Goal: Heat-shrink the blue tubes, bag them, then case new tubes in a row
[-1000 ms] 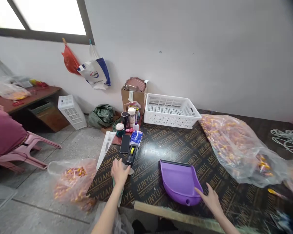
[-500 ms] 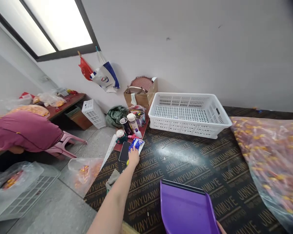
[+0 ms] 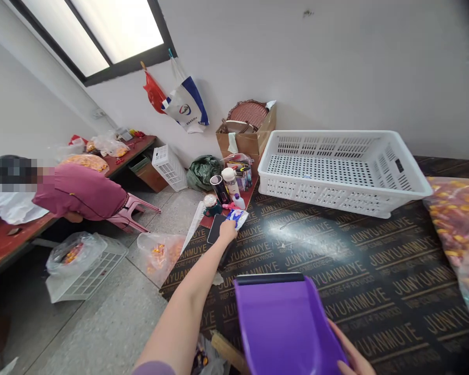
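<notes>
My left hand (image 3: pixel 228 230) reaches out over the far left part of the dark plywood table (image 3: pixel 297 260). Its fingers are closed on the near edge of a blue-and-white plastic packet (image 3: pixel 240 217). Just left of that hand lies a black phone (image 3: pixel 216 228), partly covered by it. At the lower right, my right hand (image 3: pixel 352 351) grips a purple dustpan (image 3: pixel 279 323) by its side, thumb over the rim. The dustpan's black lip points away from me, and its pan looks bare. Its lower end is cut off by the frame.
Beyond the packet stand a white bottle (image 3: pixel 230 182), a dark tumbler (image 3: pixel 219 188) and a lidded jar (image 3: pixel 211 204). A white crate (image 3: pixel 324 190) sits at the back. Bagged pieces (image 3: pixel 461 219) lie right. A co-worker (image 3: pixel 86 190) sits bent over another table.
The view has swung left. My left hand has changed from spread over the packet to closed on its near edge. The dustpan has shifted left over the table, and more of my right hand shows.
</notes>
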### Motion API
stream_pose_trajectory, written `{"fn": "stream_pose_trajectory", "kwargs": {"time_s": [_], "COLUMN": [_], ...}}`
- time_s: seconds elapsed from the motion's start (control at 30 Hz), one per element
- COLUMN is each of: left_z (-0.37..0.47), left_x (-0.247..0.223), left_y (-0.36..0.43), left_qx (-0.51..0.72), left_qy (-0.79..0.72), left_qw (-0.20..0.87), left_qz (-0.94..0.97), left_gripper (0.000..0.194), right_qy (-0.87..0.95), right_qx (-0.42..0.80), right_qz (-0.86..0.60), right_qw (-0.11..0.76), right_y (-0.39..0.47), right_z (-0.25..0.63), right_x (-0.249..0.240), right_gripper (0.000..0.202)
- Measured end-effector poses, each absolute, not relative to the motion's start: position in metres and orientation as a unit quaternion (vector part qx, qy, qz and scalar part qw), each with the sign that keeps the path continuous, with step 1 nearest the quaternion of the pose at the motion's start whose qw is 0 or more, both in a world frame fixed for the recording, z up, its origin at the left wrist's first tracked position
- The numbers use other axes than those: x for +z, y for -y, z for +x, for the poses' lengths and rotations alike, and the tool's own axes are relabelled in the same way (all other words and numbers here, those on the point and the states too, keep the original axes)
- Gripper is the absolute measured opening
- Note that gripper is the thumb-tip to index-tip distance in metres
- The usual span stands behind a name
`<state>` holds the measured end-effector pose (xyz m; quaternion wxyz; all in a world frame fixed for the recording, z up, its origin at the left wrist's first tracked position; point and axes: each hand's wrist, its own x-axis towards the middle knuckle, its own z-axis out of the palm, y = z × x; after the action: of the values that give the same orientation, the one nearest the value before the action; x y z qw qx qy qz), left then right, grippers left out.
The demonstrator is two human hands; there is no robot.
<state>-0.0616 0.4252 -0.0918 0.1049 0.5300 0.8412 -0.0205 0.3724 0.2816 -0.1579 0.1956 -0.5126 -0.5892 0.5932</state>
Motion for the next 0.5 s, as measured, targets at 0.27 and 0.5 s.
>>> {"fn": "stream_pose_trajectory", "kwargs": {"time_s": [0.27, 0.5], "left_z": [-0.116, -0.153], "left_x": [-0.030, -0.036], "left_y": [-0.395, -0.348], "left_qx": [0.123, 0.152], "left_qy": [-0.838, -0.839], "left_qw": [0.069, 0.064], "left_qz": [0.528, 0.518], "left_gripper": [0.020, 0.017], "right_qy": [0.655, 0.624], "right_qx": [0.671, 0.652], "right_qz": [-0.328, -0.430], "right_qw": [0.114, 0.018], "right_y": [-0.214, -0.162], "right_z": [0.115, 0.007], "right_x": [-0.101, -0.140], "right_gripper": [0.079, 0.081]}}
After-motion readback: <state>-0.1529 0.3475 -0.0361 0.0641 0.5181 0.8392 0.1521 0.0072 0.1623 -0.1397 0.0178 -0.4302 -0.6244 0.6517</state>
